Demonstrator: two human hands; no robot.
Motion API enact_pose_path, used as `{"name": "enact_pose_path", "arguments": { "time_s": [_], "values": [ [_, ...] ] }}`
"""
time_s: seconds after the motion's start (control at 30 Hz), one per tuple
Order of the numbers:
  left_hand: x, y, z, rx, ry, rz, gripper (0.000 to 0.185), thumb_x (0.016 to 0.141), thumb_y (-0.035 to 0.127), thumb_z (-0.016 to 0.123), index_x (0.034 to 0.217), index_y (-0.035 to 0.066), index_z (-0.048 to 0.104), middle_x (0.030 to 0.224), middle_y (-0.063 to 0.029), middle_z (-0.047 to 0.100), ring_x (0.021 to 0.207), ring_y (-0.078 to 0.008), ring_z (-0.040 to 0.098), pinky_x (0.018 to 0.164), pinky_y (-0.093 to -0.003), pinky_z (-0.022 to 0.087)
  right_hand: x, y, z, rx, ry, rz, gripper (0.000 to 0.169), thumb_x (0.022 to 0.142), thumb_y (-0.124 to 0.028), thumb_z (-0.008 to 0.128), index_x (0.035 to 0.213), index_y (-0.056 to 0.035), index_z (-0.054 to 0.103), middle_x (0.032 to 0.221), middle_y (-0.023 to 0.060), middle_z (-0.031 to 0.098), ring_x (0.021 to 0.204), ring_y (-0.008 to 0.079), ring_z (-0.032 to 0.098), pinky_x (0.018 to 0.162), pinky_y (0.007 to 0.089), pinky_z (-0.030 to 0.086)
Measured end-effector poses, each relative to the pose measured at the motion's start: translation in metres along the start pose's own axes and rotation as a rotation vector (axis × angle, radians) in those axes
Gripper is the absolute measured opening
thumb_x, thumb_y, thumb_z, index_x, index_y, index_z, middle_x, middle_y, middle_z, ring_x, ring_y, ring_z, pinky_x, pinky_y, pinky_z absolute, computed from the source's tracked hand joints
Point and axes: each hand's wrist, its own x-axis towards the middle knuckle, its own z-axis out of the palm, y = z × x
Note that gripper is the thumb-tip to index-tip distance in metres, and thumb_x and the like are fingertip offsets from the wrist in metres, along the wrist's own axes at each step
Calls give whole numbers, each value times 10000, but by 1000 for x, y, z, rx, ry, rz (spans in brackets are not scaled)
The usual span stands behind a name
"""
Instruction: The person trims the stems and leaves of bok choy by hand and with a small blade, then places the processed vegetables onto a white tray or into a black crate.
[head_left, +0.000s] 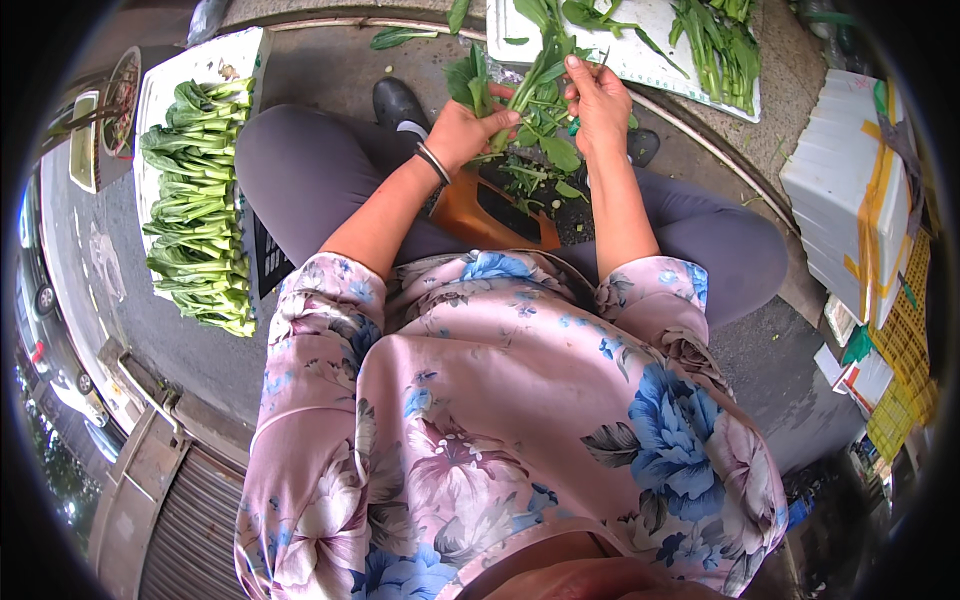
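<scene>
My left hand (459, 133) grips green leafy vegetable stalks (534, 79), their leaves pointing away from me. Short leaves (471, 81) also stick up beside its fingers. My right hand (606, 105) is curled to the right of the stalks, its thumb at the leaves. A thin metal tip (604, 55) shows above its fingers and a green piece (574, 126) below them; together they look like a small knife, mostly hidden in the fist. Loose leaves (559, 150) and trimmings lie below both hands, around an orange plastic frame (461, 201) between my legs.
At left, bundled leafy greens (201, 202) lie in a row on a white foam board (161, 75). Ahead, another white foam board (517, 49) bears more greens (724, 56). A taped foam box (840, 172) and a yellow plastic crate (904, 300) stand right. Parked cars (45, 300) line the far left.
</scene>
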Motion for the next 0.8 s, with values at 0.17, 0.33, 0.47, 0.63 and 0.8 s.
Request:
{"name": "enact_pose_path", "arguments": {
  "time_s": [0.17,0.33,0.47,0.63,0.8],
  "values": [
    [3,-1,-6,-209,-14,-113,286,844,124,548,1100,26,467,913,-56,611,787,-146,620,497,-209,419,-2,-3,-1,16,-19,-31,163,765,-158,685,804,-57,563,683,-6,554,514,54,473,397,173,319],
    [5,-4,-7,-241,-8,-149,236,858,129,522,1077,45,496,952,-43,609,835,-142,610,546,-217,431,-6,-3,0,42,-70,-81,146,772,-140,673,787,-58,553,665,-7,543,514,59,479,396,177,320],
    [7,-8,-8,-232,-12,-157,210,861,123,517,1057,51,519,973,-35,610,853,-134,602,562,-216,432,-9,-6,-1,44,-86,-62,138,775,-130,665,779,-59,547,652,-9,534,513,60,480,395,178,318],
    [8,-12,-8,-174,3,-113,198,860,105,519,1048,44,525,971,-30,615,848,-122,595,553,-208,422,-7,-2,-3,43,-58,-49,142,774,-135,668,798,-60,550,637,-8,525,504,49,465,394,173,307],
    [10,-17,-4,29,55,-62,192,851,90,528,1033,28,529,912,-37,625,750,-97,575,511,-204,410,-11,6,2,-181,-42,-176,244,843,-287,576,883,-46,570,686,4,543,597,63,470,508,183,347]
  ]
}}
